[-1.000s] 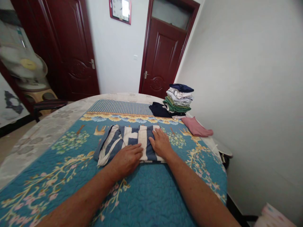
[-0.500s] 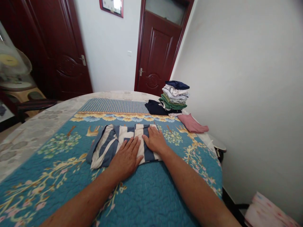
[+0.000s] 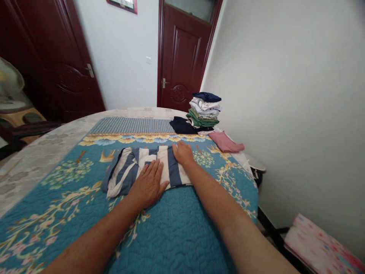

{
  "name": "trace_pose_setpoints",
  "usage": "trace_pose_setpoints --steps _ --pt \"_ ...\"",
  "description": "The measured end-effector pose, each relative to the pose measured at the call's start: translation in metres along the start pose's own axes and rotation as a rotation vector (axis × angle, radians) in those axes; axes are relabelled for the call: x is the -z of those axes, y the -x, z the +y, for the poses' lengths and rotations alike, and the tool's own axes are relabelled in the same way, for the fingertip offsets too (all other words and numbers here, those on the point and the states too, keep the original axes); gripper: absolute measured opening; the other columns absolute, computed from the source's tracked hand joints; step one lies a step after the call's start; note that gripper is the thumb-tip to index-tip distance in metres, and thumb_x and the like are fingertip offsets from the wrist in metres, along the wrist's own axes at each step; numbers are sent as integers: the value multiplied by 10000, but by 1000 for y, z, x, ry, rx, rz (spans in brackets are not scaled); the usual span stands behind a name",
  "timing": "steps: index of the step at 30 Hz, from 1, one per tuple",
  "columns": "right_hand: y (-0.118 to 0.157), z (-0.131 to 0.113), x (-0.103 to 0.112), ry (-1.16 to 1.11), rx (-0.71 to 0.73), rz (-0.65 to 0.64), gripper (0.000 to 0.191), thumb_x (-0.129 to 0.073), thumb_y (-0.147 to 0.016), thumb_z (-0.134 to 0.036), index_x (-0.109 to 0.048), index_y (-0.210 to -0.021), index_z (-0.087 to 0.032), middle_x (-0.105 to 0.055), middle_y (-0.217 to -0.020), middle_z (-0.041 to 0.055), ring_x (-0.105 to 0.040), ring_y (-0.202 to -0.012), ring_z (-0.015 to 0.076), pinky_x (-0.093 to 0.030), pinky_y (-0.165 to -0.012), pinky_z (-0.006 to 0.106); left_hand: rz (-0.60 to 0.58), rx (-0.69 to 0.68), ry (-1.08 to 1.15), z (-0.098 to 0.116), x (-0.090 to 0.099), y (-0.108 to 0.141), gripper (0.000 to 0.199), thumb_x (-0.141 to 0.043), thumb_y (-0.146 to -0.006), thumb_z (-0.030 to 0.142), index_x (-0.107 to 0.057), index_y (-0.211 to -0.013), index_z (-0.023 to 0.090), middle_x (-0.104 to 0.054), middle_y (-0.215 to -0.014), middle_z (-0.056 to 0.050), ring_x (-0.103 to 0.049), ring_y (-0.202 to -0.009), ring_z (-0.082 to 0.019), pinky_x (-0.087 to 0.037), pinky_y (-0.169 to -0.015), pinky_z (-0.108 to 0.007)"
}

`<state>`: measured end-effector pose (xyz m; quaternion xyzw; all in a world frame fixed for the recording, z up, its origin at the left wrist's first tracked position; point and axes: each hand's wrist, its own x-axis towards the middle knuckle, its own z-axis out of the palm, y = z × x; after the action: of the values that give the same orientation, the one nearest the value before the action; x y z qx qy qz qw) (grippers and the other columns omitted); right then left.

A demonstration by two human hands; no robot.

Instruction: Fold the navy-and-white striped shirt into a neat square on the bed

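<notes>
A folded garment with blue and white stripes (image 3: 125,177) lies on the teal patterned quilt (image 3: 176,236) in front of me. My left hand (image 3: 149,184) rests flat on its middle and lower edge, fingers stretched out. At the garment's upper right edge is my right hand (image 3: 183,153), touching the cloth with its fingers close together; whether they pinch the cloth is hard to see.
A stack of folded clothes (image 3: 203,110) stands at the table's far right, with a dark folded garment (image 3: 184,125) beside it. Nearer lies a pink cloth (image 3: 226,142). A patterned pink item (image 3: 319,243) is low at the right.
My right hand has slid toward the garment's far right edge, and its fingers have drawn together. My left hand stays flat on the cloth. The view has shifted slightly.
</notes>
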<state>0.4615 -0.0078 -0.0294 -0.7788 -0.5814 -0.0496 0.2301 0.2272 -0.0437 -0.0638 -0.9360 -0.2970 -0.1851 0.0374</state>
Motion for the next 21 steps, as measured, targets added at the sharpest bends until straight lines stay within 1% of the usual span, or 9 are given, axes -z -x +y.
trace_pose_setpoints --steps 2,4,7,9,12,14,16,19,21 --pt "19 -1 3 8 32 104 471 -373 -1118 -437 -621 -1388 -141 -603 -1496 193 -492 -1441 287 -230 -1259 514 -16 4 -5 1 1 0 763 -412 -1040 541 -405 -1605 27 -320 -1699 -264 -289 -1597 -382 -248 -1299 -550" --pt "40 0 5 14 66 130 488 -413 -1107 -447 -564 -1467 -154 -506 -1601 185 -388 -1522 301 -190 -1275 544 -18 8 -1 1 2 -1 759 -411 -1041 536 -408 -1602 25 -325 -1697 -265 -291 -1596 -381 -248 -1298 -551" --pt "69 3 9 19 61 65 562 -445 -1091 -485 -485 -1553 -169 -380 -1688 182 -283 -1580 342 -194 -1267 602 -9 7 9 2 4 -1 751 -418 -1037 534 -421 -1595 32 -336 -1693 -264 -299 -1593 -381 -247 -1296 -554" --pt "85 8 14 23 26 9 619 -453 -1081 -514 -424 -1602 -180 -316 -1718 188 -256 -1592 363 -212 -1255 626 -7 2 10 2 4 -1 748 -411 -1039 531 -423 -1594 30 -336 -1692 -265 -303 -1591 -382 -247 -1294 -557" --pt "110 16 23 34 -30 -47 709 -459 -1068 -549 -352 -1643 -149 -325 -1703 230 -294 -1579 382 -220 -1254 627 -10 20 7 5 5 1 755 -399 -1042 521 -415 -1595 7 -340 -1686 -276 -307 -1588 -390 -260 -1287 -567" --pt "126 23 29 36 -46 -57 742 -468 -1057 -561 -353 -1641 -117 -384 -1666 254 -329 -1561 398 -208 -1258 629 -6 62 6 8 6 4 763 -407 -1039 520 -421 -1587 -11 -360 -1672 -287 -315 -1582 -400 -274 -1280 -572" --pt "138 29 33 16 -26 -45 732 -472 -1053 -549 -379 -1629 -106 -439 -1634 253 -366 -1542 397 -219 -1261 608 2 96 3 10 7 9 763 -430 -1030 528 -447 -1572 -10 -397 -1652 -290 -338 -1571 -407 -286 -1274 -580" --pt "141 38 38 -83 -24 -14 652 -451 -1064 -467 -425 -1607 -108 -557 -1546 230 -514 -1445 343 -345 -1221 504 24 88 -19 10 14 15 701 -475 -1015 524 -544 -1508 31 -501 -1588 -278 -415 -1526 -417 -316 -1254 -602" --pt "134 44 40 -174 -73 4 597 -462 -1051 -409 -480 -1576 -125 -660 -1436 192 -619 -1330 300 -431 -1157 434 47 44 -33 8 25 16 554 -498 -1013 468 -662 -1378 85 -625 -1470 -248 -527 -1437 -409 -370 -1221 -598"
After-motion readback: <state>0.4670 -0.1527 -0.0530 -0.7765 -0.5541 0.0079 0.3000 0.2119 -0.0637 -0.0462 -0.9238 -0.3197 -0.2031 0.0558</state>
